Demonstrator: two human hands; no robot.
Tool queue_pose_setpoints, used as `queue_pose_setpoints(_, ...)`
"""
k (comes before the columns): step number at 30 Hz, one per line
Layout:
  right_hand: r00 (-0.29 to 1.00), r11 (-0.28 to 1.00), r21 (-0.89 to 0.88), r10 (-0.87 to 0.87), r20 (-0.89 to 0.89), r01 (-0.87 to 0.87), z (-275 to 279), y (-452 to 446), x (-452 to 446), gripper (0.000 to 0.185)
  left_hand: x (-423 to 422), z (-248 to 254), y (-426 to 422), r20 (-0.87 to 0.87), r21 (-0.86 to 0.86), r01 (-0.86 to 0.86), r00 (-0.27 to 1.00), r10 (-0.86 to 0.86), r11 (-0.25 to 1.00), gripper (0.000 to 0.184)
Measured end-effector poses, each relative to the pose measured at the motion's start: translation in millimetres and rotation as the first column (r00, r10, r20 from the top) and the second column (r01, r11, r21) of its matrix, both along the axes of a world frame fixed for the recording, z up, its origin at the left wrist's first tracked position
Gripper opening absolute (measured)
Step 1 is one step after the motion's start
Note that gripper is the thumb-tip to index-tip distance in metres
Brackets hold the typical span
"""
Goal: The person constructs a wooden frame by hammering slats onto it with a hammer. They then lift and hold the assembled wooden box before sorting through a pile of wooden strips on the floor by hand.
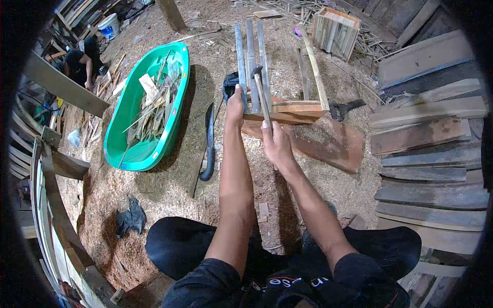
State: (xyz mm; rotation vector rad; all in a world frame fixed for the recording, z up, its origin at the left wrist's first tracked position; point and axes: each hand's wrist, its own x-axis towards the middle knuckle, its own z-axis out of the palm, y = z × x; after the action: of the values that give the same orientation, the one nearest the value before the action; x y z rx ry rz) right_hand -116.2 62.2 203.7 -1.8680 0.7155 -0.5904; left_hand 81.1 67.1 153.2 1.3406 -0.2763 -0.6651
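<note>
My right hand point(277, 141) is closed round the handle of a hammer point(263, 97). The hammer's head lies over the middle of several narrow grey wooden slats, which stretch away from me side by side. At the near left corner of this partly built wooden frame point(287, 113), my left hand point(235, 107) grips the leftmost slat point(240, 61); its fingertips are partly hidden. A pale slat point(313, 69) forms the frame's right side. Beyond my left hand sits a black plastic bag point(231, 83). A machete point(209, 136) with a black handle lies left of my forearm.
A green tub point(114, 141) full of wood scraps stands at left. Beneath the frame lies a reddish board point(328, 146). Planks point(426, 110) line the right side, and a slatted crate point(335, 33) stands at the back. Another person point(82, 61) crouches at far left.
</note>
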Motion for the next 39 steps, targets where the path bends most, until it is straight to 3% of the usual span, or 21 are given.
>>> queue_pose_setpoints(3,0.993,0.997,-0.074,0.008,-0.12,-0.017,2,-4,0,0.042,-6,6,4,0.009,-0.019,-0.006,1.0,0.006,1.0,0.061)
queue_pose_setpoints(9,0.989,0.999,-0.042,-0.022,-0.147,0.016,4,-12,1,0.047,-14,21,8,-0.005,-0.066,0.016,1.0,-0.016,0.998,0.06)
queue_pose_setpoints(12,0.985,0.996,0.001,-0.084,-0.148,0.085,10,-12,-1,0.048,-9,10,1,-0.053,-0.138,0.049,0.997,-0.057,0.989,0.059)
queue_pose_setpoints(15,0.987,0.987,-0.089,-0.14,-0.078,0.133,3,-16,-1,0.047,-3,-1,1,-0.058,-0.152,0.061,0.996,-0.07,0.986,0.058)
queue_pose_setpoints(18,0.997,0.997,0.01,-0.071,-0.029,0.071,1,-17,-2,0.046,-4,2,-1,-0.08,-0.169,0.073,0.993,-0.088,0.983,0.057)
queue_pose_setpoints(20,0.998,0.996,-0.077,-0.048,-0.03,0.046,-5,-17,-1,0.045,-4,2,0,-0.099,-0.18,0.069,0.991,-0.088,0.981,0.055)
queue_pose_setpoints(23,0.997,0.994,-0.108,-0.033,-0.069,0.026,-1,-12,-1,0.041,-13,17,4,-0.041,-0.05,-0.009,0.999,0.007,0.999,0.054)
queue_pose_setpoints(26,0.996,0.994,-0.109,-0.039,-0.077,0.031,4,-10,-1,0.041,-3,-2,0,-0.017,-0.055,-0.012,1.0,0.011,0.998,0.054)
queue_pose_setpoints(32,0.995,0.995,-0.083,-0.058,-0.083,0.051,-1,-16,-1,0.04,-9,11,3,-0.082,-0.084,0.004,0.997,-0.011,0.996,0.051)
queue_pose_setpoints(33,0.995,0.995,-0.082,-0.061,-0.084,0.054,0,-19,-2,0.038,-8,7,2,-0.019,-0.055,-0.009,1.0,0.008,0.998,0.05)
queue_pose_setpoints(36,0.992,0.994,0.055,-0.087,-0.095,0.092,3,-29,-4,0.029,-6,6,-1,0.14,0.042,-0.018,0.99,0.012,0.999,0.047)
queue_pose_setpoints(37,0.982,0.975,0.179,-0.103,-0.158,0.131,19,-33,-9,0.021,-8,15,2,0.166,0.088,0.004,0.986,-0.018,0.996,0.045)
queue_pose_setpoints(39,0.968,0.961,0.162,-0.202,-0.151,0.226,44,-47,-14,0.026,-10,28,4,0.184,0.172,0.027,0.981,-0.059,0.985,0.042)
